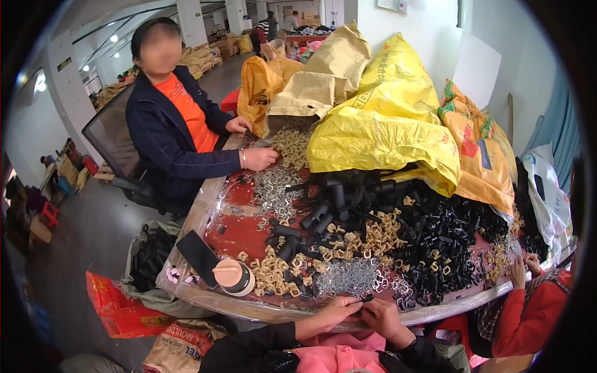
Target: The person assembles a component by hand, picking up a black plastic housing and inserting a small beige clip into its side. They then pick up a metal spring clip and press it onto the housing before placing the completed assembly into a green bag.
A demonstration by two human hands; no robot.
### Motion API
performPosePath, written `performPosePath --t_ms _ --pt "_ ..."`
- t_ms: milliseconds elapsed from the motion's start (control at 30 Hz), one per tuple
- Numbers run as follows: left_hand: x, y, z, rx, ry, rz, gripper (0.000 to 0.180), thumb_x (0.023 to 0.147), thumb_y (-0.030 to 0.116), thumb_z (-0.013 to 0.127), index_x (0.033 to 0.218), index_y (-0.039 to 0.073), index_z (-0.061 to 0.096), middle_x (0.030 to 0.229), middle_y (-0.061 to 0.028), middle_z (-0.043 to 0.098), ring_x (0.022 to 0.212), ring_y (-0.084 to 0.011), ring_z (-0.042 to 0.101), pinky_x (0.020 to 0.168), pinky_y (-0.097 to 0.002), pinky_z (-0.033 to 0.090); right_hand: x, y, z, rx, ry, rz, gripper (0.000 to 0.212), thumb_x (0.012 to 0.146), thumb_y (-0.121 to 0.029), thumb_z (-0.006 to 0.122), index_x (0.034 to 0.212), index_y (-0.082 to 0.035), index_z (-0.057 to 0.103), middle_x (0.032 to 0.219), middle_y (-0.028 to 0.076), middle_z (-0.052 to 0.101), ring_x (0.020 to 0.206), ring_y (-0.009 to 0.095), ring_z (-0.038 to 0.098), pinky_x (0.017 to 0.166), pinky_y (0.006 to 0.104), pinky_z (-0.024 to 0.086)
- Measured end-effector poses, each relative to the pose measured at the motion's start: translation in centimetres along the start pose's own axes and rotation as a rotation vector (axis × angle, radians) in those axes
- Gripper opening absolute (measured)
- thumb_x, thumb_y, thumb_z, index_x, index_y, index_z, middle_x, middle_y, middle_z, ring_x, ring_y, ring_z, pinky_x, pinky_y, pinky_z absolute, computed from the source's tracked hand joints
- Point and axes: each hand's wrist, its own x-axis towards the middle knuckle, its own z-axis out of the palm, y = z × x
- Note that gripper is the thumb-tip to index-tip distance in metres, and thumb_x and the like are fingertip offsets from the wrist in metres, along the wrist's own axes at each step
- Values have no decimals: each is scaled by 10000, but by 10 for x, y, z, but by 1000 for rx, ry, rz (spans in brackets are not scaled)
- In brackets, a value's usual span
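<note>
My left hand (339,311) and my right hand (384,318) meet at the near edge of the table, fingers pinched together. Between their fingertips is a small black piece (367,299), dark and partly hidden, whose exact kind I cannot make out. Just beyond my hands lies a heap of small silver metal parts (348,278). Tan clip-like pieces (270,273) are scattered to its left and behind it. A large mound of black plastic pieces (435,248) spreads to the right, and black tubular parts (320,219) lie farther back.
A pink-lidded jar (231,276) and a black phone (198,258) sit at the table's left corner. Yellow sacks (385,133) rise at the back. One co-worker's hand (260,158) handles parts at far left; another's hands (519,270) are at the right edge.
</note>
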Motion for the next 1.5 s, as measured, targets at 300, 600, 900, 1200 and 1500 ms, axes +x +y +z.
performPosePath --t_ms 300,600,900,1200,1500 --pt "-5 2 2 -36 -14 -85 295 857 169 491 1114 25 508 987 -12 543 848 -82 516 735 -229 453 -5 -3 -4 77 -75 102 81 657 -82 616 719 -59 569 633 110 553 567 275 566 489 346 442" --pt "-12 13 1 -278 21 -113 183 842 156 513 958 16 532 903 -36 561 783 -117 551 685 -229 482 -3 4 -12 225 19 -22 81 691 -75 596 744 -36 550 663 121 522 609 284 532 509 334 421" --pt "-4 27 -2 -339 146 -111 183 853 134 477 946 -18 515 924 -148 579 818 -211 589 711 -255 500 -11 71 -28 -442 29 165 279 688 -131 590 945 -87 490 761 101 470 681 294 522 571 358 441" --pt "-11 17 -1 -386 128 -44 174 840 147 510 946 13 539 917 -108 592 814 -186 585 706 -236 475 1 77 -34 -114 56 227 78 751 -74 548 819 -56 513 712 79 496 604 201 521 553 275 433" --pt "-12 15 7 -398 111 -7 184 835 174 521 945 29 547 923 -98 592 837 -170 577 704 -247 472 -8 54 -33 1182 171 769 73 818 -116 541 821 -54 502 726 -38 469 601 35 442 533 152 359"
